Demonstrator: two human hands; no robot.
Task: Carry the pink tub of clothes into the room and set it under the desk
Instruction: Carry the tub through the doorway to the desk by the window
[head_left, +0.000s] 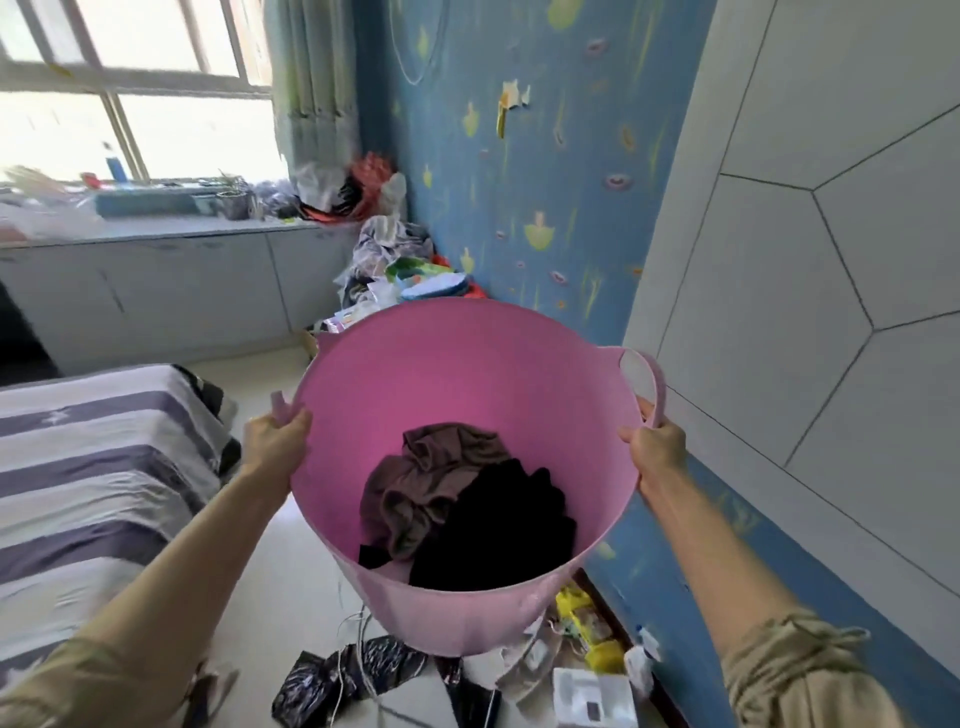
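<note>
I hold a large pink tub (467, 374) up in front of me, above the floor. Brown and black clothes (467, 504) lie bunched in its bottom. My left hand (275, 441) grips the tub's left handle and rim. My right hand (655, 441) grips the right loop handle. Both arms reach forward in tan sleeves. No desk is recognisable in this view.
A striped bed (88, 467) fills the left. White cabinets under a window (156, 280) run along the far wall, with a heap of bags and clothes (395, 270) in the corner. A blue wall (519, 182) and white panel (831, 260) stand right. Cables, black bags and packets (582, 649) litter the floor below.
</note>
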